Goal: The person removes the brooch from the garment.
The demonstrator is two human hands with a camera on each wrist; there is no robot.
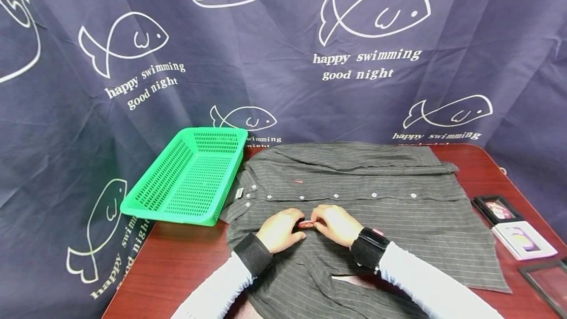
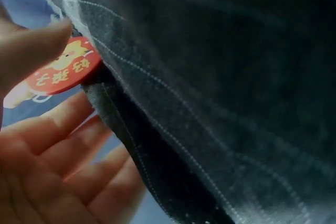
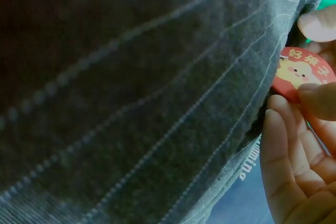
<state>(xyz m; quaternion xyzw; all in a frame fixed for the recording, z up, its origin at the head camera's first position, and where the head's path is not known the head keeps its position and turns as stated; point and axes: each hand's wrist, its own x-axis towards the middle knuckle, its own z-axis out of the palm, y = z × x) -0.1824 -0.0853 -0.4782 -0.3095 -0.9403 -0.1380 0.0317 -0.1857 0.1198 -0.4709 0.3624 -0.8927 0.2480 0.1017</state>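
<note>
A round red badge (image 1: pixel 306 224) with a yellow cartoon figure and yellow characters is at the front of a dark grey striped shirt (image 1: pixel 381 230). My right hand (image 1: pixel 338 224) pinches the badge (image 3: pixel 300 72), thumb on its face and fingers beneath. On the other side, my left hand (image 1: pixel 279 230) curves loosely around it, thumb and fingers spread apart. Seen from the left wrist, its thumb overlaps the rim of the badge (image 2: pixel 63 69) and its fingers reach below the cloth. A pale wire loop shows under the badge; its fastening to the cloth is hidden.
A green plastic basket (image 1: pixel 186 215) stands at the left on the red-brown table (image 1: pixel 177 260). At the right lie a black-framed picture box (image 1: pixel 498 209), a white one (image 1: pixel 524 240) and a dark clear-lidded case (image 1: pixel 547 279). A patterned curtain (image 1: pixel 283 63) hangs behind.
</note>
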